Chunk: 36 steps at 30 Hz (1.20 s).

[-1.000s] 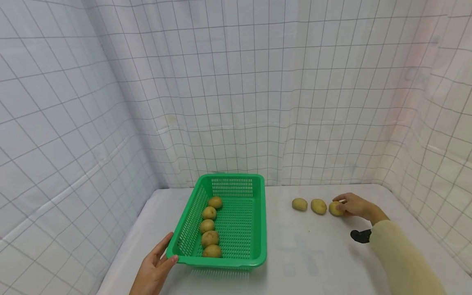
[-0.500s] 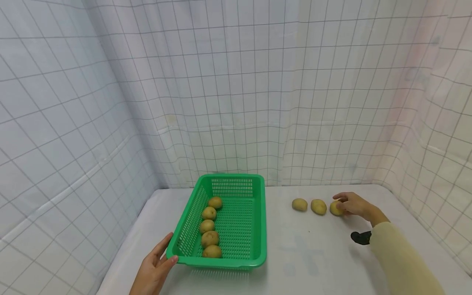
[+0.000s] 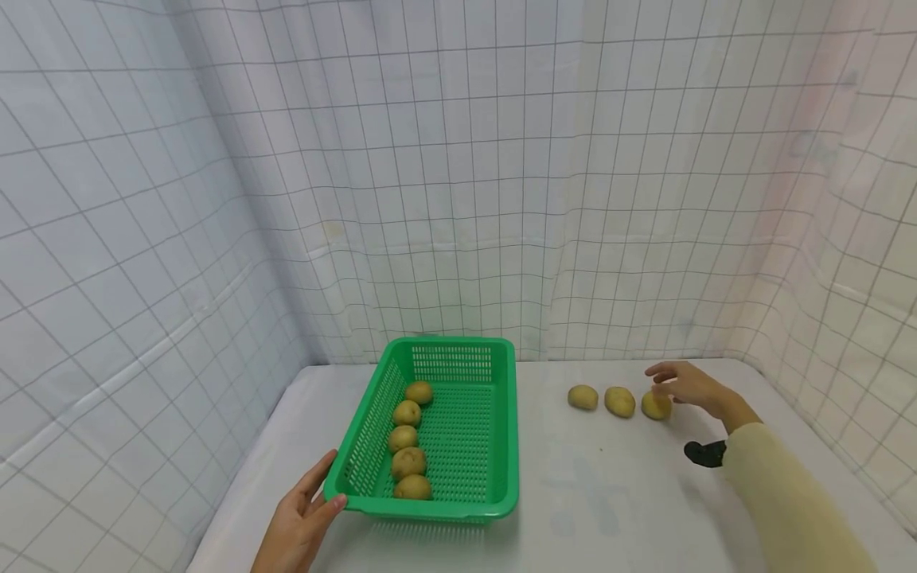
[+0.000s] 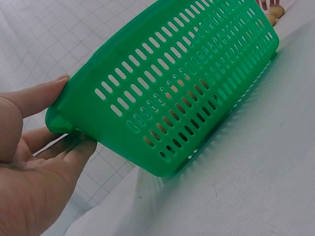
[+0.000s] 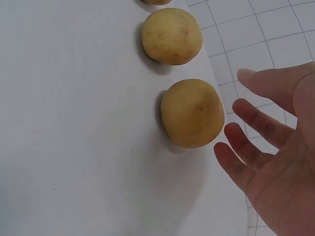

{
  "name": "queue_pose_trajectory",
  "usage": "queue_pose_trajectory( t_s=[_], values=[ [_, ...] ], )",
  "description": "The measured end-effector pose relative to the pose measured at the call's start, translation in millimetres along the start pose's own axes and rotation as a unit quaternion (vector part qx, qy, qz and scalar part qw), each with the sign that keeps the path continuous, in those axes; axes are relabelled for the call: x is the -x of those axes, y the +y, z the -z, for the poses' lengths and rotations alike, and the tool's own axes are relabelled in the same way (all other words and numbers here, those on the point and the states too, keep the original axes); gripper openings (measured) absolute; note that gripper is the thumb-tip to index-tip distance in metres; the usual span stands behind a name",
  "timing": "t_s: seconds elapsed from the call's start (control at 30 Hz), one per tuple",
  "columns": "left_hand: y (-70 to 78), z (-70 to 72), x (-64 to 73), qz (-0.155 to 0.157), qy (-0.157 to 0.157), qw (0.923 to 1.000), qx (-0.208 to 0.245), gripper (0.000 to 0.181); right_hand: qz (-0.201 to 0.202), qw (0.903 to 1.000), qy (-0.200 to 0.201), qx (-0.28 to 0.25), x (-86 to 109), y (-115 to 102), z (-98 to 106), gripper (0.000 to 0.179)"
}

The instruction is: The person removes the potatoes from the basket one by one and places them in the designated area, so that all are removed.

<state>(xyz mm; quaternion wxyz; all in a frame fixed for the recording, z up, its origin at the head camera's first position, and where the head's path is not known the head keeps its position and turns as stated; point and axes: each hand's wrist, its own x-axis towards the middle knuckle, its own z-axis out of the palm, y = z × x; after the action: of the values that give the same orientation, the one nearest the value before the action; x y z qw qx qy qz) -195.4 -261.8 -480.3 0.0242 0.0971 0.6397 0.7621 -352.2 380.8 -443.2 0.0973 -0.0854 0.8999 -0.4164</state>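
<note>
My left hand [image 3: 299, 517] grips the near left corner of a green perforated plastic basket [image 3: 501, 509], thumb on top of the rim and fingers beneath it, as the left wrist view shows. Along the basket's left side lie several potatoes [image 3: 403, 439] in a row. My right hand [image 3: 691, 384] hovers just above the rightmost of three potatoes on the table, its fingers spread and holding nothing. In the right wrist view that rightmost potato [image 5: 192, 113] rests on the white surface beside the fingertips. The other two, a middle potato [image 3: 619, 402] and a left potato [image 3: 583, 397], sit in line with it.
A white cloth covers the table [image 3: 573, 493]. Grid-patterned white curtains [image 3: 458, 199] hang at the back and both sides. A dark object [image 3: 705, 454] juts out by the right sleeve cuff. The basket's right half shows its bare slotted floor.
My right hand has let go of the rightmost potato and lifted slightly off it, leaving it at the end of the row. The left hand and basket have stayed put.
</note>
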Motion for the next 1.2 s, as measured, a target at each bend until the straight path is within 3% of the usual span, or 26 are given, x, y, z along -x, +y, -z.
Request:
queue_pose_trajectory(
  t_s=[0.93,1.2],
  values=[
    [0.0,-1.7,-0.2,0.001,0.007,0.9999,0.008,0.08,0.061,0.9971,-0.034,0.03,-22.9,-55,-12,0.045],
    [-1.5,-0.7,1.0,-0.019,-0.008,0.9997,0.014,0.078,0.083,0.9946,-0.036,0.051,-28.4,-68,-19,0.044]
  ],
)
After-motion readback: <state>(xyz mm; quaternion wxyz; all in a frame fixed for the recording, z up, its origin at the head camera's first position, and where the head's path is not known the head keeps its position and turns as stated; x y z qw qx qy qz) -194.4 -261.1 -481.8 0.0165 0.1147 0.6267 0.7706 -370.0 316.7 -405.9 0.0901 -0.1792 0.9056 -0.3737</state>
